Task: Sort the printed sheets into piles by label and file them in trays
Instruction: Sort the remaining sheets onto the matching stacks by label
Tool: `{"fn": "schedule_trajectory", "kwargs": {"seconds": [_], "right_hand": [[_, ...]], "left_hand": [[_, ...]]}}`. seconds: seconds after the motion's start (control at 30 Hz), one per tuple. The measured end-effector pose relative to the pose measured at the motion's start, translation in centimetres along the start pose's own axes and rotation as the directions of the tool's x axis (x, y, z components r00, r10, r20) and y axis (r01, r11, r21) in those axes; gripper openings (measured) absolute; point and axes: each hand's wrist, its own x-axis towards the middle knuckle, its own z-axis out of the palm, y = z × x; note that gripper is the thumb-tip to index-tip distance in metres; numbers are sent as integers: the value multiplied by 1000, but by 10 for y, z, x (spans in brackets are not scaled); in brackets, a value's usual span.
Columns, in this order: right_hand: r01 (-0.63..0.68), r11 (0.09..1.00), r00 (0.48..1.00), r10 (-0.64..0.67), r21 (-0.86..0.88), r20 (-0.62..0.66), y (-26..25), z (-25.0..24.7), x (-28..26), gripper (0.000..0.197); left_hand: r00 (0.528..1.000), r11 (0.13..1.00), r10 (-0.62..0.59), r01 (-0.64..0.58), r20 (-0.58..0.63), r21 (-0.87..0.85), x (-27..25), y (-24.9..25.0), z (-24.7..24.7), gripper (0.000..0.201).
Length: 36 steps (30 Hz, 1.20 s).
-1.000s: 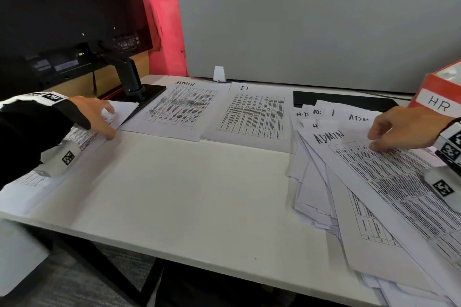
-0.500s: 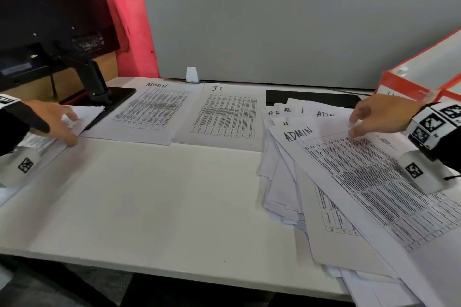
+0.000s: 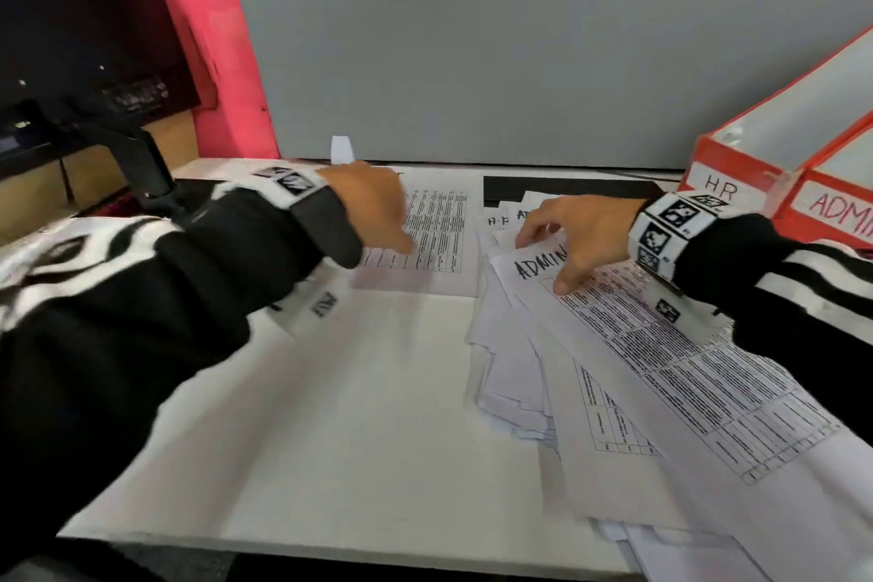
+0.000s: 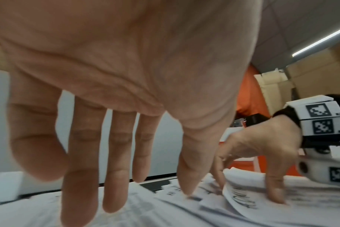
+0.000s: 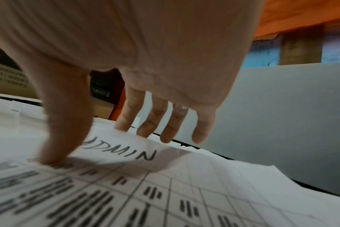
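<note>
Head view: the loose heap of printed sheets [image 3: 590, 373] lay fanned at 3 o'clock on the white tabletop [image 3: 330, 416], with the ADMIN sheet [image 3: 661, 345] on top.
Right hand: the right hand [image 3: 581, 232] lifted the top edge of the ADMIN sheet, thumb pressed on the print and fingers curled under the raised edge, so it was pinching that sheet.
Left hand: the left hand [image 3: 373, 208] hung empty with straight, spread fingers, low over the sorted sheet [image 3: 439, 232] at 12 o'clock; whether its fingertips touched the paper could not be told.
Trays: the red HR tray [image 3: 723, 184] and the ADMIN tray [image 3: 836, 208] stood at 2 o'clock, just beyond the right wrist.
Risk, double pick: the sheets beneath were staggered and touching, so a second one, perhaps with another label, could ride up with the ADMIN sheet and be misfiled.
Risk, slide: the heap overhung the near edge at 5 o'clock; a sideways drag might tip sheets off.
Risk, crease: a one-corner pinch could buckle the page.
Risk, sleeve: the left sleeve [image 3: 165, 298] lay across the papers at 9 o'clock and could scatter them.
</note>
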Motion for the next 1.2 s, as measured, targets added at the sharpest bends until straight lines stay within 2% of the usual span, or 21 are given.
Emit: {"fn": "schedule_trajectory", "kwargs": {"seconds": [0.07,0.13,0.27,0.33,0.37,0.4,0.47,0.5,0.53,0.63,0.7,0.77,0.87,0.97,1.03,1.13,1.2], "right_hand": [[33,999,988,-33,-3,-148,1,-2,0,43],[92,996,951,-85,11,-296,8,-7,-6,29],[96,992,895,-52,77,-444,31,-26,-32,31],[69,994,881,-19,88,-473,44,-35,-48,25],[56,995,876,-9,85,-482,47,-37,-54,22],[36,996,871,7,79,-492,53,-39,-60,20],[3,996,861,45,94,-506,61,-36,-66,19],[-6,994,858,61,108,-511,64,-33,-67,22],[-4,992,854,71,129,-516,67,-30,-67,25],[48,978,823,77,204,-562,71,-20,-65,29],[84,973,784,69,216,-617,72,-16,-66,22],[122,965,761,59,232,-646,77,-15,-68,30],[168,935,757,80,311,-649,87,-17,-74,40],[266,876,749,75,403,-658,102,-24,-88,56],[294,848,779,55,440,-625,110,-30,-100,59],[225,887,832,40,403,-553,108,-35,-110,21],[186,928,843,18,323,-538,100,-36,-109,8]], "left_hand": [[997,997,58,-61,-41,-57,13,28,-2,49],[992,989,98,-105,-74,-108,22,54,-7,37],[981,948,149,-176,-121,-266,38,91,-11,23],[978,884,143,-196,-153,-425,46,104,-10,21],[977,804,160,-213,-143,-556,46,110,-11,22],[974,675,199,-214,-105,-706,44,119,-13,26],[958,421,285,-107,19,-901,37,131,-20,49],[944,375,324,-69,61,-924,35,137,-22,56],[932,375,354,-66,77,-925,34,142,-21,55],[926,452,373,-131,54,-882,37,148,-8,26],[945,480,328,-147,22,-865,43,146,0,23],[957,474,290,-140,3,-870,43,141,2,29],[969,437,246,-120,-9,-891,43,129,3,34],[980,426,200,-80,8,-901,44,117,9,20],[986,422,168,-60,14,-905,43,112,12,15],[987,455,158,-59,15,-889,45,109,13,18],[989,474,151,-77,-6,-877,43,111,12,16]]}}
